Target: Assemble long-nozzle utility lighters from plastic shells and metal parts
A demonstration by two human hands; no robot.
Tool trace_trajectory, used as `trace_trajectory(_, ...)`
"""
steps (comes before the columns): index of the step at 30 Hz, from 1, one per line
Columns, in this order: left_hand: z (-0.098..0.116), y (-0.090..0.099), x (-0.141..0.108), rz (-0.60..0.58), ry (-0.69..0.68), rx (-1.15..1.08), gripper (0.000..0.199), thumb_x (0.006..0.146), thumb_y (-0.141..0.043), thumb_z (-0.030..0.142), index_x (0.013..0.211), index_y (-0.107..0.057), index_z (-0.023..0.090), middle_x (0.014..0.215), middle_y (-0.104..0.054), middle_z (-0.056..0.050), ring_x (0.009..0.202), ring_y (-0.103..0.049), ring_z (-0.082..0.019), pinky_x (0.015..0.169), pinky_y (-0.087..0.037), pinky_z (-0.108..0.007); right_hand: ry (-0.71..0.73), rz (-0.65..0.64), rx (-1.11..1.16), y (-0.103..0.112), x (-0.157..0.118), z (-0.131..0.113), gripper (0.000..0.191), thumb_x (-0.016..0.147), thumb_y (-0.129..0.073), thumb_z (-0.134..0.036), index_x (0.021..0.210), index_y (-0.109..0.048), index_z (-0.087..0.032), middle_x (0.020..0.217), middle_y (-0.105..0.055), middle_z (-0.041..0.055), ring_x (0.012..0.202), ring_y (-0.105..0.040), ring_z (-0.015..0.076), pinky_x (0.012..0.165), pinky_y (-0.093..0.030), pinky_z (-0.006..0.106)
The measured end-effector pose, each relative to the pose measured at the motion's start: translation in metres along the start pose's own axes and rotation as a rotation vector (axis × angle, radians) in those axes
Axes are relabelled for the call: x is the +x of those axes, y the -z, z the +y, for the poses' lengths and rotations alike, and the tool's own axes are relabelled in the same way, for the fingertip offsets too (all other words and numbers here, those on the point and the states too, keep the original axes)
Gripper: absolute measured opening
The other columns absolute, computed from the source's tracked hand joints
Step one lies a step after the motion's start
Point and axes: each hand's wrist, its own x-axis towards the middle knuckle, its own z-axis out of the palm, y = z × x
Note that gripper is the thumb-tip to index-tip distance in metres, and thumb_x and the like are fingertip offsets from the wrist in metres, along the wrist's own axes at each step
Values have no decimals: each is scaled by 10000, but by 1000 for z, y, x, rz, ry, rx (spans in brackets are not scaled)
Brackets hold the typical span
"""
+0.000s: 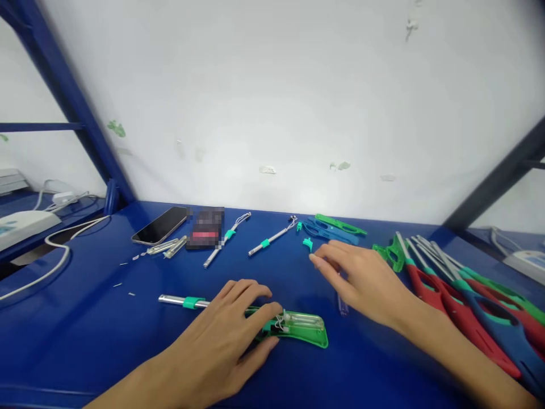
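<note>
My left hand [230,335] is closed over a green lighter half-shell [317,335], thumb on its near edge and fingers across the top. In the shell lie a clear fuel tank [304,321] and white wires. A metal tube with a teal clip [193,303] sticks out to the left; my hand hides the middle. My right hand [357,278] is above the table, thumb and fingertips drawn together. Just beyond them lies a small teal trigger [307,244]; whether they touch it I cannot tell. A purple see-through piece [343,307] shows partly under that hand.
Metal lighter tubes [268,242] lie at the back, beside a phone [162,225] and a dark, blurred-out rectangle [205,227]. Clear tanks [175,247] are at left. Blue and green shells [332,230] sit behind my right hand. Several red and blue lighters [477,312] are piled at right.
</note>
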Motion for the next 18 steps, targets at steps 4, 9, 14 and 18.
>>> trace_trajectory(4, 10, 0, -3, 120, 105, -7, 340, 1075, -557, 232, 1411, -574, 272, 1383, -645, -122, 1296, -619, -334, 1065, -572, -604, -33, 3, -42, 6, 19, 2, 361, 1138, -440, -390, 932, -683, -218, 622, -634, -22, 519, -597, 167, 545, -346, 289)
trace_trajectory(9, 1, 5, -8, 257, 192, 41, 311, 1084, -512, 231, 1374, -618, 262, 1347, -672, -113, 1280, -641, -312, 1066, -573, -577, 16, -35, -78, -6, 27, -1, 361, 1126, -429, -339, 934, -710, -219, 686, -709, 5, 577, -677, 185, 557, -384, 291)
trace_trajectory(14, -33, 40, -15, 381, 381, 120, 282, 1081, -512, 310, 1300, -680, 251, 1334, -697, -102, 1294, -641, -304, 1122, -533, -563, 50, -41, -107, -21, 22, 5, 390, 1126, -411, -337, 963, -745, -219, 840, -764, 50, 721, -750, 218, 605, -440, 304)
trace_trajectory(18, -49, 73, -23, 418, 499, 145, 299, 1095, -520, 409, 1253, -712, 242, 1280, -750, -94, 1231, -674, -326, 1070, -554, -548, -30, -15, -143, -14, 20, 20, 402, 1123, -414, -374, 961, -752, -229, 901, -778, 59, 770, -757, 237, 624, -446, 312)
